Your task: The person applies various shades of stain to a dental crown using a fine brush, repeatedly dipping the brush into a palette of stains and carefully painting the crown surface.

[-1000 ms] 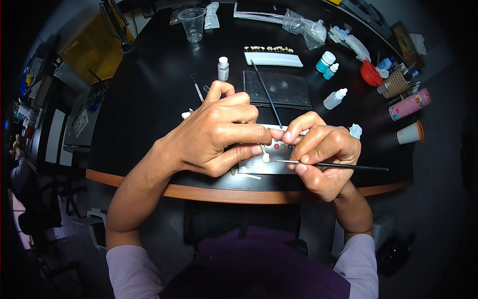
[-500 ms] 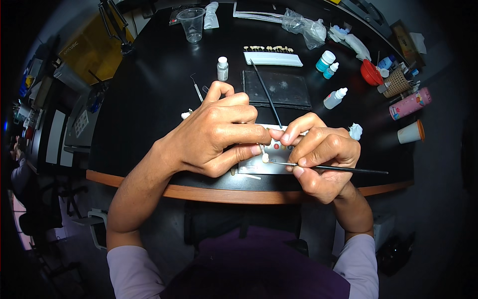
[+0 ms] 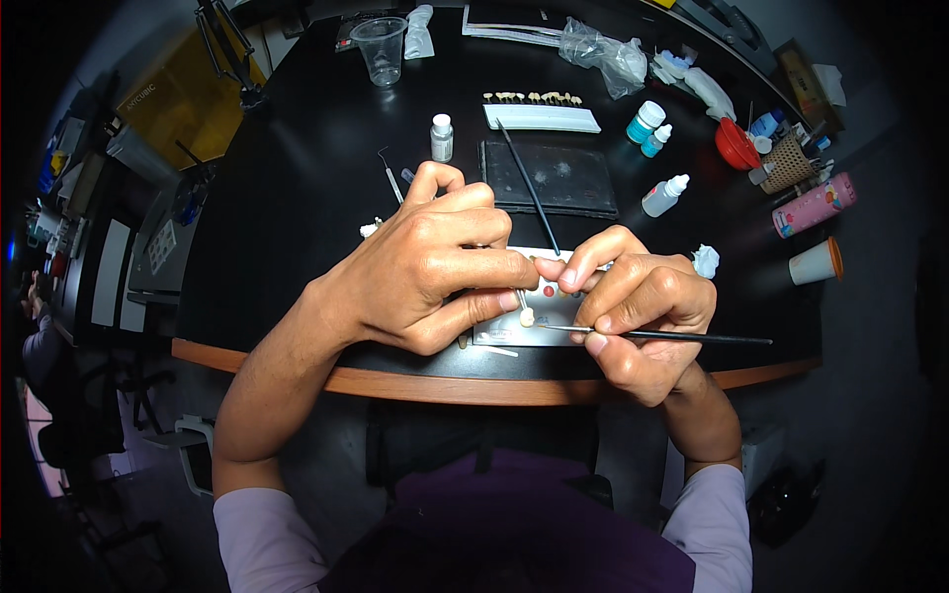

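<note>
My left hand (image 3: 430, 257) is closed in a pinch on a slim metal holder (image 3: 521, 297), mostly hidden by the fingers. At its lower end sits a small cream tooth crown (image 3: 527, 317). My right hand (image 3: 647, 301) grips a fine paintbrush (image 3: 692, 338) with a dark handle, its tip pointing left, just right of the crown and slightly apart from it. The index fingertips of both hands meet or nearly meet above the crown. Beneath the hands lies a pale palette card (image 3: 504, 336) with coloured spots, partly covered.
Beyond my hands, a second brush (image 3: 529, 186) leans over a dark flat case (image 3: 583, 180). Behind are a tooth shade guide (image 3: 542, 117), small bottles (image 3: 442, 136) and a clear plastic cup (image 3: 382, 49). A paper cup (image 3: 816, 263) stands right. The table's wooden edge (image 3: 445, 385) runs nearest me.
The brush tip has drawn back slightly to the right and down, away from the tooth crown. My left hand has hardly moved.
</note>
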`<state>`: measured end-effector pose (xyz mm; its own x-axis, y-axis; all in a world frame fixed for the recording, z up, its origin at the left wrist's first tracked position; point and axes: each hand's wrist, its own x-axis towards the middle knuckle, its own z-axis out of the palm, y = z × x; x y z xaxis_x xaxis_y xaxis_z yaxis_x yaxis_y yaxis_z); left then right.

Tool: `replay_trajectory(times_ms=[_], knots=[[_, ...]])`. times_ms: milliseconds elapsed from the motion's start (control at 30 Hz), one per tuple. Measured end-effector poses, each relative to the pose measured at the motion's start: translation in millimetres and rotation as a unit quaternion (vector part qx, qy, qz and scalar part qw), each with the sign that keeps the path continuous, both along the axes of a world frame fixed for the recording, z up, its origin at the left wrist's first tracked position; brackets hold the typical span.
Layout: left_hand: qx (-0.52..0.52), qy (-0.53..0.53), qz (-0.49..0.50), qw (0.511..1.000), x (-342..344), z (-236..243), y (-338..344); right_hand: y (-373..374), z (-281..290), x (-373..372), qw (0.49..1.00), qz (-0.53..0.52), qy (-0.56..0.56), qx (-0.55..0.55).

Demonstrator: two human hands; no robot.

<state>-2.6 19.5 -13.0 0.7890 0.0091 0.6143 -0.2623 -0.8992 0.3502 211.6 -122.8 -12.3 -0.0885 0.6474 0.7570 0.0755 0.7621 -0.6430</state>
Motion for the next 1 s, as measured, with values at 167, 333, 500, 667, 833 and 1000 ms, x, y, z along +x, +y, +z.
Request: replay_trajectory(times_ms=[167, 333, 500, 667, 833, 1000], knots=[[-0.005, -0.003, -0.004, 1.0, -0.7, 5.2, -2.4, -0.2, 0.3, -0.2, 1.0, 0.0, 0.008, 0.001], [-0.012, -0.019, -0.018, 1.0, -0.5, 5.3, -1.0, -0.8, 0.9, -1.1, 1.0, -0.006, 0.004, 0.005], [-0.018, -0.024, -0.02, 0.999, 1.1, 5.0, -1.9, -0.7, 0.2, -1.1, 1.0, -0.011, 0.004, 0.009], [-0.018, -0.04, -0.019, 0.999, 2.0, 1.9, -1.4, -0.7, 0.6, -0.7, 1.0, -0.019, -0.015, 0.02], [-0.014, -0.034, -0.024, 0.999, 1.7, 2.0, -0.8, 0.0, -0.4, -1.7, 0.999, -0.026, -0.025, 0.028], [-0.017, -0.034, -0.021, 0.999, 1.9, 0.4, -0.1, 0.6, -0.5, -1.4, 0.999, -0.03, -0.028, 0.026]])
